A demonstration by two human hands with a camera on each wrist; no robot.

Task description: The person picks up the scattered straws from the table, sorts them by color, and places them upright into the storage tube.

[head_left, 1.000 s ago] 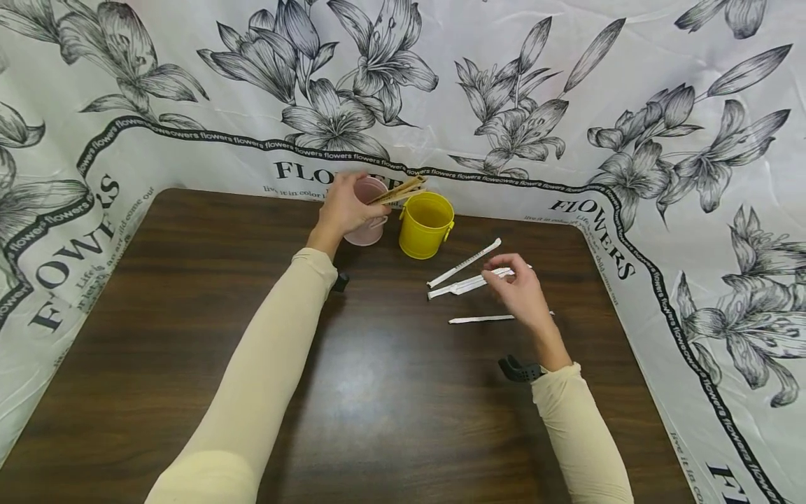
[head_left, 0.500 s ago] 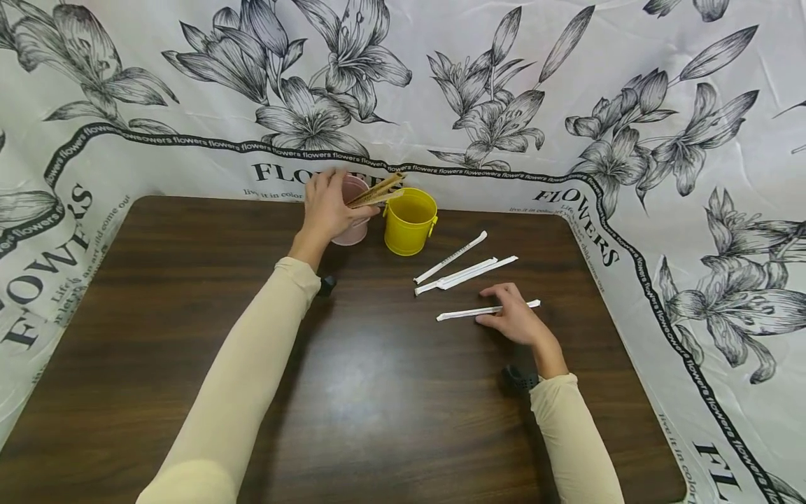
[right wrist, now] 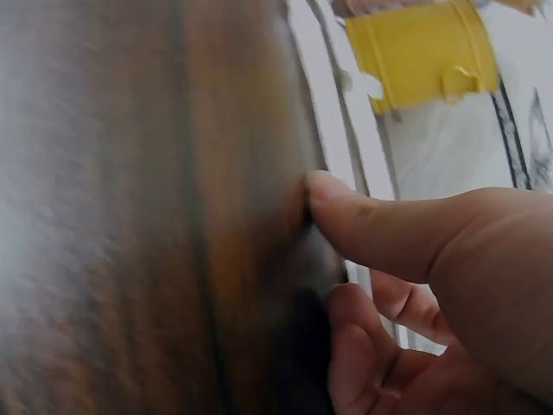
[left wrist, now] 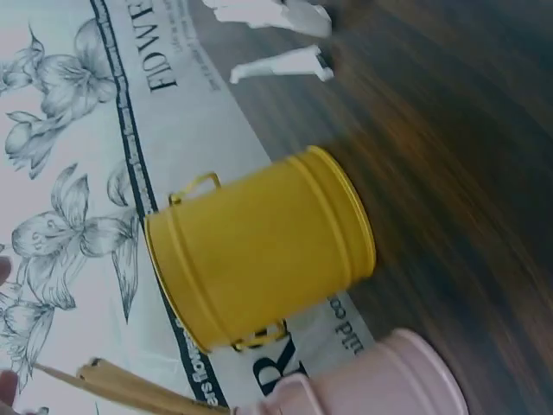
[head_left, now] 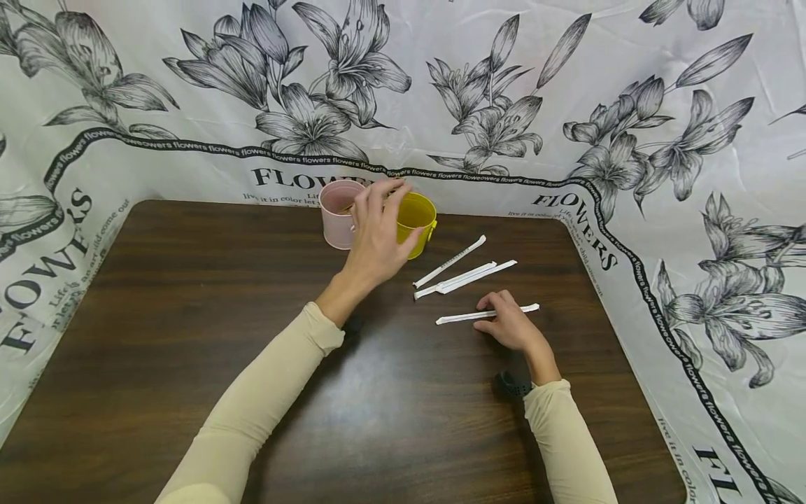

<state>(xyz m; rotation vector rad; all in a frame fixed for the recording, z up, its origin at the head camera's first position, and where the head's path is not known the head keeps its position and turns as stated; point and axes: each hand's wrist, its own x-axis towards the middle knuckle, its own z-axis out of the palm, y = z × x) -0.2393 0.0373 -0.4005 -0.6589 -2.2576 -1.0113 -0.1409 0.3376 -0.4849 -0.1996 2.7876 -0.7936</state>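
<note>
My left hand (head_left: 378,234) hovers between the two small pails, fingers loosely spread and nothing in them. It hides part of the yellow pail (head_left: 412,210) in the head view. Left of it stands the pink pail (head_left: 338,227), with thin tan sticks (left wrist: 138,386) jutting from its mouth in the left wrist view; their kind is unclear. My right hand (head_left: 510,322) is low over the table, thumb and index finger on either side of a white paper-wrapped straw (head_left: 458,318). A gap shows between those fingertips; the straw lies on the tabletop.
Behind the nearest straw lie several more white wrapped straws (head_left: 466,277) at a slant, right of the yellow pail. The dark wooden table (head_left: 409,420) meets a white flower-printed cloth (head_left: 220,168) at its back and sides.
My left hand has let go of the tan sticks at the pink pail and moved right. My right hand has dropped to the nearest straw, and its fingertips have drawn slightly closer.
</note>
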